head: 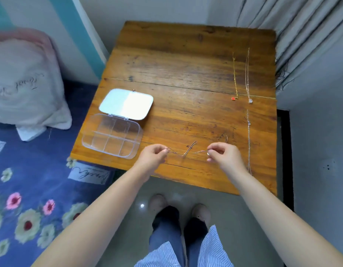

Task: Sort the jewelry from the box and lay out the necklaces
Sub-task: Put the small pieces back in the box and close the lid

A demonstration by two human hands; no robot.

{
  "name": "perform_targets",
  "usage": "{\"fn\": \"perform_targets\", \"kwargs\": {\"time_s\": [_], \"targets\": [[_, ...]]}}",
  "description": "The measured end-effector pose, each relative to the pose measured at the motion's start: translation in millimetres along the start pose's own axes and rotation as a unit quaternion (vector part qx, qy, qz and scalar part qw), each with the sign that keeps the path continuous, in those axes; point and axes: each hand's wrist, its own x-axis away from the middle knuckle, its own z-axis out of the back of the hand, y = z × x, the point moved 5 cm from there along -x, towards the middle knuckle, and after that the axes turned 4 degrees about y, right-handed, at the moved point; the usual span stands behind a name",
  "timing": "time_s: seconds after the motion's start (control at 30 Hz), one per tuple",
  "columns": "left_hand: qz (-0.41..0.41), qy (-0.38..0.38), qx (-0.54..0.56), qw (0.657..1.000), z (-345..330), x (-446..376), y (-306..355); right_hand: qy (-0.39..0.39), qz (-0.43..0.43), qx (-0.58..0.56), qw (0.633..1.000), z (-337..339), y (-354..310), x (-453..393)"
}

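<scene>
A thin rose-gold chain necklace (189, 150) sags between my two hands above the near edge of the wooden table (186, 60). My left hand (153, 156) pinches one end and my right hand (222, 153) pinches the other. A clear plastic compartment box (112, 139) lies open at the left with its lid (126, 104) flipped back; its compartments look empty. On the right side three necklaces lie straight: a gold one with a red pendant (234, 78), a pale one with a white pendant (247, 78), and a silver chain (248, 139) nearer to me.
A bed with a blue floral sheet (31, 189) and a white pillow (26, 79) adjoins the table on the left. Grey curtains (301, 35) hang at the back right. My feet (178, 207) stand on the grey floor below the table's near edge.
</scene>
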Motion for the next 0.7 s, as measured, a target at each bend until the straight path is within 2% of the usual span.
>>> {"fn": "perform_targets", "kwargs": {"time_s": [0.13, 0.23, 0.3, 0.4, 0.5, 0.6, 0.7], "targets": [[-0.096, 0.018, 0.133, 0.986, 68.0, 17.1, 28.6, -0.037, 0.095, -0.082, 0.991, -29.0, -75.0, 9.1], [-0.098, -0.031, 0.315, 0.944, 110.0, 13.9, 32.5, -0.078, 0.115, -0.164, 0.977, -60.4, -111.5, 14.3], [-0.088, -0.042, 0.374, 0.922, 138.6, 4.5, 26.5, -0.110, 0.096, -0.231, 0.962, -88.1, -127.2, 16.4], [-0.087, -0.069, 0.424, 0.899, 177.8, -11.0, 19.9, -0.144, 0.066, -0.288, 0.945, -128.2, -146.2, 16.6], [-0.082, -0.107, 0.447, 0.884, 213.9, -29.3, 15.1, -0.144, 0.064, -0.269, 0.950, -169.0, -161.0, 16.9], [-0.074, -0.147, 0.459, 0.873, 238.4, -50.5, 14.5, -0.113, 0.070, -0.245, 0.960, -204.0, -173.3, 11.4], [-0.061, -0.164, 0.438, 0.882, 250.7, -72.5, 14.1, -0.056, 0.058, -0.250, 0.965, -225.4, -181.1, 1.7]]}}
